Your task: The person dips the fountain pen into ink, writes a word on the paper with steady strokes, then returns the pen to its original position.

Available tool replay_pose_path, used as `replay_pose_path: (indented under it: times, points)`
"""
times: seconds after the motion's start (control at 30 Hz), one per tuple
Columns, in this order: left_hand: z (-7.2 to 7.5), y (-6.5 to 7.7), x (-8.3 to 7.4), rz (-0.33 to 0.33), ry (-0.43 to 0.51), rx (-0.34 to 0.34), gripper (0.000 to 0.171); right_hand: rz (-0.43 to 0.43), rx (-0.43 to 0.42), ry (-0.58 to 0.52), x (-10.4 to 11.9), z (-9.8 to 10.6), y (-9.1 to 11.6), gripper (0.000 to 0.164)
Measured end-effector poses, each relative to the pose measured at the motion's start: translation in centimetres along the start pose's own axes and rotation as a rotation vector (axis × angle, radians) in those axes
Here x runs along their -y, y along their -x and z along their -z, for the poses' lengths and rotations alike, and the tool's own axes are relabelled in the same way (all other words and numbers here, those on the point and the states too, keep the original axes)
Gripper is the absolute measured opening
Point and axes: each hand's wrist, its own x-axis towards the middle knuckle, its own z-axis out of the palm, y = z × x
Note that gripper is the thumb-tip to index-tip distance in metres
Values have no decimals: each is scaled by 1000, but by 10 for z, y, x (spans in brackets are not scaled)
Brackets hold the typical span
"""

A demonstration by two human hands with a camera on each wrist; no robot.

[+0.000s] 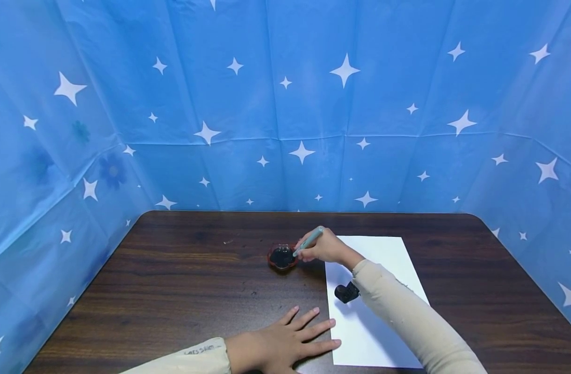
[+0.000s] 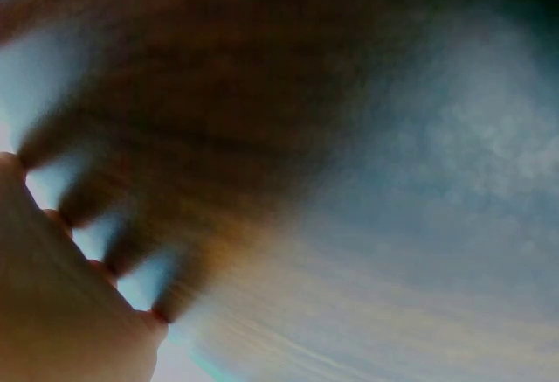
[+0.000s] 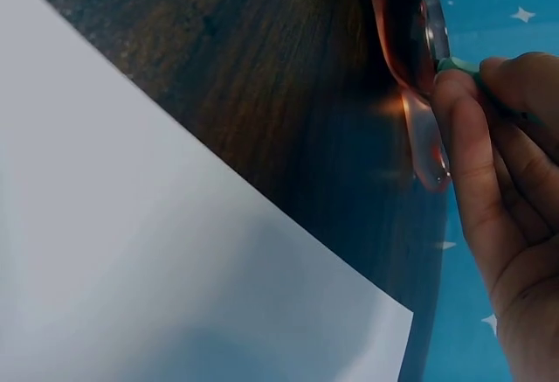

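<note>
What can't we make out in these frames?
- Pen: mostly hidden by the right hand, right wrist view.
- Dish: cut off by the top edge, right wrist view.
- Paper: partly under the right sleeve, head view.
- Left hand: cut off by the bottom edge, head view; blurred, left wrist view.
- Writing on left sleeve: too small, head view.

A blue curtain [image 1: 393,93] is hanging behind a dark brown table [image 1: 182,291] and running along its left and right sides. White stars [image 1: 344,70] are dotting the cloth, and a crease [image 1: 313,137] is crossing it horizontally. A darker flower [image 1: 112,170] is showing on the left. A small pale mark [image 1: 227,242] is showing toward the table's far edge.
</note>
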Motion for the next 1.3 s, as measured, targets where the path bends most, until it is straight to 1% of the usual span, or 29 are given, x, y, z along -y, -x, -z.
replay_pose_path:
  times: [0.13, 0.23, 0.47, 0.57, 0.73, 0.93, 1.1, 1.17, 1.3]
  points:
    - [-1, 0, 1, -1, 24, 12, 79, 6, 3, 16, 0, 0, 1, 8]
    - [-1, 0, 2, -2, 32, 14, 79, 28, 5, 31, 1, -2, 0, 9]
    - [0, 0, 1, -2, 26, 8, 79, 24, -25, 74, 2, -5, -2, 9]
    - [0, 0, 1, -2, 18, 5, 79, 35, -21, 96, 3, -5, -2, 8]
    - [-1, 0, 1, -1, 3, -1, 78, 65, -7, 101, 4, -8, -3, 7]
    - [-2, 0, 1, 2, 1, 0, 78, 31, -36, 107, 5, -9, -4, 8]
    - [-2, 1, 1, 2, 31, -3, 79, 37, -26, 111, 5, -6, -3, 7]
    - [-1, 1, 0, 4, 43, -2, 79, 53, -16, 108, 4, -6, -4, 7]
    - [-1, 0, 0, 4, 50, 3, 78, 55, -13, 86, 5, -9, -4, 7]
